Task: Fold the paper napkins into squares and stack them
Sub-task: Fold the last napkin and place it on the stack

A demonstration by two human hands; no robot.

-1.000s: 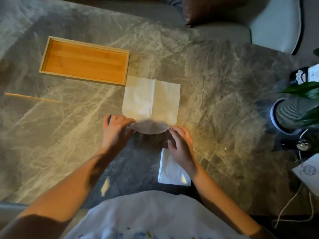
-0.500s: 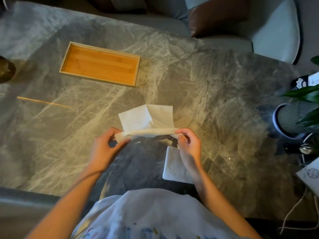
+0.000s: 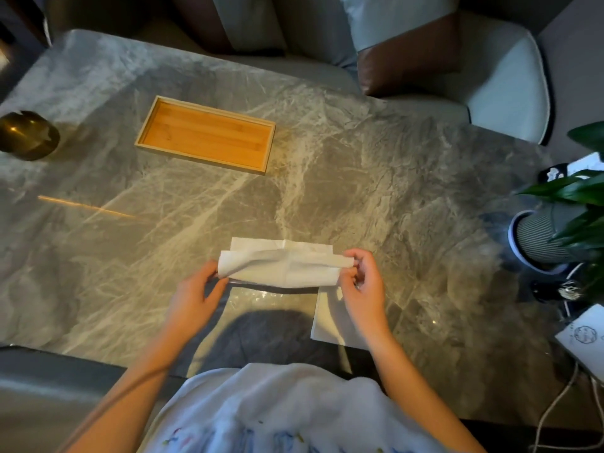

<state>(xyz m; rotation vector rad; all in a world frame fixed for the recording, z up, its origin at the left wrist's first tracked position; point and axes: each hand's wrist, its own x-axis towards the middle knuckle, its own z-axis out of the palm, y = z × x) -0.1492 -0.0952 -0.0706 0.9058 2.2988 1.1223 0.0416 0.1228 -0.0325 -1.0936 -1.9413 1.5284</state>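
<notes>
A white paper napkin (image 3: 281, 264) hangs folded over in a long band just above the marble table (image 3: 376, 191). My left hand (image 3: 192, 295) pinches its left end and my right hand (image 3: 362, 282) pinches its right end. Its far layer still shows behind the near fold. A stack of folded white napkins (image 3: 330, 322) lies flat on the table under my right wrist, partly hidden by it.
An empty wooden tray (image 3: 206, 135) sits at the back left. A brass bowl (image 3: 27, 135) is at the far left edge. A potted plant (image 3: 555, 233), cables and a printed card (image 3: 585, 335) crowd the right side. Chairs stand behind the table.
Both hands lifted the napkin's near edge and brought it over the far half, turning the flat open sheet into a folded band held off the table.
</notes>
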